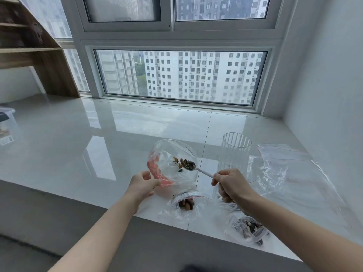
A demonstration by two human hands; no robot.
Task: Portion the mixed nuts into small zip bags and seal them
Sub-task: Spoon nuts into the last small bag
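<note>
Left hand (142, 184) pinches the bag (172, 161) by its red zip edge, mouth held wide and raised off the surface (78, 138) to admit the spoon (193, 168); right hand (230, 186), grip closed on the handle, holds the nuts (184, 163) at the mouth; 2 filled bags (185, 205) lie near the edge.

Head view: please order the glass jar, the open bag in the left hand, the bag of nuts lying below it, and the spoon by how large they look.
1. Glass jar and open bag: look alike, so unranked.
2. Bag of nuts.
3. Spoon.
</note>
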